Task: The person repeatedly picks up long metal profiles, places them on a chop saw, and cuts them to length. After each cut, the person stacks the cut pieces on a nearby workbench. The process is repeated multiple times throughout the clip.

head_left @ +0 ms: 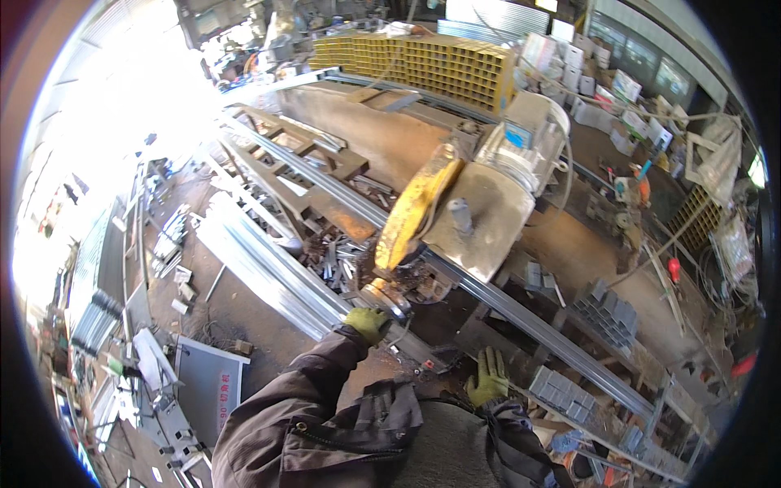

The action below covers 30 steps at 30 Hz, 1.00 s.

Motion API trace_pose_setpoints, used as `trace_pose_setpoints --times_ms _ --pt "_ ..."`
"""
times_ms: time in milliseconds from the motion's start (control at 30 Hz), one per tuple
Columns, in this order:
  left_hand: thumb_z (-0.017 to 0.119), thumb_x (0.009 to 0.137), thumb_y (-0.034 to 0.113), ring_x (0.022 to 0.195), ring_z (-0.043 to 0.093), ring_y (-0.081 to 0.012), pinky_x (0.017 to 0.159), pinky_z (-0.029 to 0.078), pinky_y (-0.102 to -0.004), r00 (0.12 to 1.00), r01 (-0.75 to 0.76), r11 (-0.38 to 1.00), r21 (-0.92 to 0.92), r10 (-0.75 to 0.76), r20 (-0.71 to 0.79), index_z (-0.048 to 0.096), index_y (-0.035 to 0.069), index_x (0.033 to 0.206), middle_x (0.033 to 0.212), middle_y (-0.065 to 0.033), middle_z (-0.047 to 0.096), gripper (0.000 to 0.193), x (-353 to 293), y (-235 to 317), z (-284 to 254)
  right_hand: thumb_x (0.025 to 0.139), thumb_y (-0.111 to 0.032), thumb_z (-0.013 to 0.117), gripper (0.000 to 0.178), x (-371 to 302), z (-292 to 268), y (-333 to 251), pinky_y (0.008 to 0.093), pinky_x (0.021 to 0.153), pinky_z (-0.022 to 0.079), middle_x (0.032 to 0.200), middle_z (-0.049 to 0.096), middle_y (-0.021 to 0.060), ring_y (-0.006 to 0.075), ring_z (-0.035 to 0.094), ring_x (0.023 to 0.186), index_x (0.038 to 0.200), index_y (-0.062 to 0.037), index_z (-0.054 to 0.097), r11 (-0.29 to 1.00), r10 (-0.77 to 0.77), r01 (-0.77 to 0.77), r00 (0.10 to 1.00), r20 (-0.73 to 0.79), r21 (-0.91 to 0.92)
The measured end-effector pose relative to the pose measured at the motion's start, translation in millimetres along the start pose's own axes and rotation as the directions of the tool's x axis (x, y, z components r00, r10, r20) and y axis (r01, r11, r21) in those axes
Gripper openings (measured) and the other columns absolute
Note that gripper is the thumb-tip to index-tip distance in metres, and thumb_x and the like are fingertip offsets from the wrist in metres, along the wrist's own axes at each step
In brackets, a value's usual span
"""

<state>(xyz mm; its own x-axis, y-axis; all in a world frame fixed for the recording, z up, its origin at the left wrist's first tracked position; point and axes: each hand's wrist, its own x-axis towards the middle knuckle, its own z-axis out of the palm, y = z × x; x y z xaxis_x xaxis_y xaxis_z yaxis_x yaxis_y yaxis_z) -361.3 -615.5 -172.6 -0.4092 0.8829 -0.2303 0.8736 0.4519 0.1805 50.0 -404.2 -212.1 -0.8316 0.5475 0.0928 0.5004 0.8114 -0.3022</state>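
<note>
A cut-off saw with a scuffed yellow blade guard (413,213) and a dusty motor (521,150) stands in front of me. Long grey metal profiles (533,321) run diagonally beneath it. My left hand (368,324), in a yellow-green glove, is curled against a round metal clamp part (386,298) below the guard; what its fingers hold is hidden. My right hand (489,378), gloved alike, has its fingers stretched out at the bench's near edge, apart from the profiles. Close to its right lies a stack of short cut tube pieces (563,394).
Long shiny metal lengths (272,272) lie left of the saw, near metal scraps (335,264). A second pile of short tubes (606,313) is beyond the profiles at right. Yellow square tubes (415,65) are stacked behind. A grey-white board (199,370) is at lower left.
</note>
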Motion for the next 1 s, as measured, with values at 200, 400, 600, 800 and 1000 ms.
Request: trace_pose_setpoints --times_ms 200,400,600,800,1000 --pt "0.067 0.109 0.046 0.101 0.082 -0.0469 0.088 0.064 -0.063 0.992 -0.046 0.998 -0.033 0.042 -0.118 0.08 0.017 0.124 0.111 -0.0195 0.084 0.036 -6.3 0.8 -1.1 0.093 -0.03 0.075 0.09 3.0 -3.8 0.5 0.0645 0.14 0.035 0.189 0.042 0.0246 0.0498 0.037 0.174 0.175 0.0021 0.053 0.999 -0.051 0.051 0.999 -0.008 0.008" --pt "0.068 0.109 0.049 0.096 0.082 -0.0469 0.085 0.066 -0.0627 0.979 -0.05 0.999 0.005 0.05 -0.199 0.081 0.016 0.12 0.107 -0.0167 0.085 0.037 -5.6 -0.5 3.4 0.093 -0.031 0.076 0.094 2.5 -1.9 4.2 0.0646 0.141 0.034 0.19 0.04 0.0244 0.0506 0.035 0.175 0.178 0.0013 0.05 0.998 -0.06 0.061 0.998 -0.01 0.005" --pt "0.069 0.108 0.047 0.096 0.082 -0.0471 0.085 0.066 -0.062 0.981 -0.037 0.999 -0.028 0.031 -0.189 0.081 0.016 0.121 0.107 -0.0167 0.085 0.036 -6.9 0.4 2.0 0.096 -0.033 0.073 0.093 1.1 -1.7 4.9 0.0636 0.142 0.032 0.192 0.036 0.0235 0.05 0.032 0.177 0.18 -0.0002 0.048 1.0 -0.027 0.028 0.999 0.037 -0.01" --pt "0.071 0.108 0.045 0.096 0.082 -0.0471 0.085 0.066 -0.0619 0.966 -0.07 0.997 -0.035 0.059 -0.253 0.082 0.015 0.12 0.107 -0.0172 0.084 0.034 -6.4 -0.2 4.4 0.096 -0.034 0.074 0.095 1.0 -0.1 6.3 0.0625 0.143 0.032 0.192 0.037 0.0233 0.0502 0.032 0.177 0.18 0.0 0.047 0.999 -0.033 0.034 0.999 0.039 -0.028" --pt "0.07 0.108 0.046 0.096 0.082 -0.0479 0.086 0.066 -0.0628 0.977 -0.045 0.998 -0.04 0.036 -0.209 0.082 0.015 0.118 0.108 -0.0171 0.085 0.035 -5.9 -0.3 4.5 0.094 -0.034 0.075 0.094 1.1 2.1 7.0 0.0634 0.142 0.034 0.19 0.04 0.0237 0.0503 0.034 0.176 0.177 0.0009 0.051 0.998 -0.049 0.049 0.999 0.001 -0.024"
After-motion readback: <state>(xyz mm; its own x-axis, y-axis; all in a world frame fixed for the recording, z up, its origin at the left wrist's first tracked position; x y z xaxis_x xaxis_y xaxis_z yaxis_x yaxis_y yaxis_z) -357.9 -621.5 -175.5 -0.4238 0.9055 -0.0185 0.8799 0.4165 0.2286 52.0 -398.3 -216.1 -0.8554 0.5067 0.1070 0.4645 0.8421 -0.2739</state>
